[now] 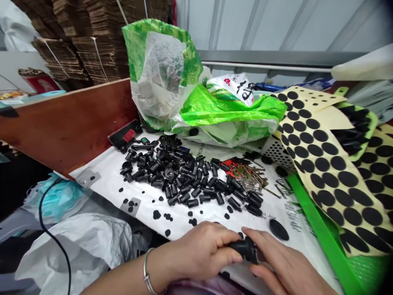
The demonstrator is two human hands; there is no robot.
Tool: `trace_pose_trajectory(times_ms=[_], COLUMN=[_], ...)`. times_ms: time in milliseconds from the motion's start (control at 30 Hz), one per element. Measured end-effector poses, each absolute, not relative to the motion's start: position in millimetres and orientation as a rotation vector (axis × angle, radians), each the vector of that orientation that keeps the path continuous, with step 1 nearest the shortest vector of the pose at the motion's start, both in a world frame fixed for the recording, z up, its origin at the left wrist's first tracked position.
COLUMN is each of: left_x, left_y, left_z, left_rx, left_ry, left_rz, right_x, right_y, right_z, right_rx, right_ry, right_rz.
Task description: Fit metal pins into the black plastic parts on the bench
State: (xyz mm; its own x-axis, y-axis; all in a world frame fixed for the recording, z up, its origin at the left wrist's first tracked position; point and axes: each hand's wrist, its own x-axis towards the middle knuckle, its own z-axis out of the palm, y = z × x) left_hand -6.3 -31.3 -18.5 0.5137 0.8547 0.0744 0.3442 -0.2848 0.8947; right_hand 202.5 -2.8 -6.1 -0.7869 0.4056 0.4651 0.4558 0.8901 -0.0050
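Close to the white sheet's front edge, my left hand [211, 250] is closed around a black plastic fitting [244, 248] with a wide flanged end. The thumb and index finger pinch its narrower body. My right hand [282, 262] has its fingers above and its thumb below the flanged end, holding it from the right. Part of the fitting is hidden by the fingers. Beyond both hands lies a heap of small black plastic cylinders [184, 176]. A black foam disc [278, 229] rests flat on the sheet, just beyond my right hand.
Metal screws [253, 178] lie at the heap's right. Sheets of black round pads [322, 164] slope along the right side, by a green strip [325, 237]. Green-and-white plastic bags [162, 78] stand behind. A brown board [70, 123] borders the left.
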Motion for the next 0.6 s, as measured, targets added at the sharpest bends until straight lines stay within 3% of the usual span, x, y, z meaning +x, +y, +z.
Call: trace_pose_trajectory(times_ms=[167, 433, 600], left_x=[-0.7, -18.4, -84.4], left_y=[-33.8, -41.3, -31.4], left_z=[-25.0, -37.4, -34.0], left_rx=[2.043, 2.076, 2.053], left_ry=[1.169, 1.351, 1.782], left_rz=[0.871, 1.016, 1.448], right_x=[189.6, 166.2, 178.2], right_y=[-4.2, -6.1, -2.4], right_z=[-11.4, -20.1, -13.5], right_rx=[-0.732, -0.945, -1.050], right_ry=[-2.441, -2.288, -2.265], right_rz=[-0.042, 0.671, 0.750])
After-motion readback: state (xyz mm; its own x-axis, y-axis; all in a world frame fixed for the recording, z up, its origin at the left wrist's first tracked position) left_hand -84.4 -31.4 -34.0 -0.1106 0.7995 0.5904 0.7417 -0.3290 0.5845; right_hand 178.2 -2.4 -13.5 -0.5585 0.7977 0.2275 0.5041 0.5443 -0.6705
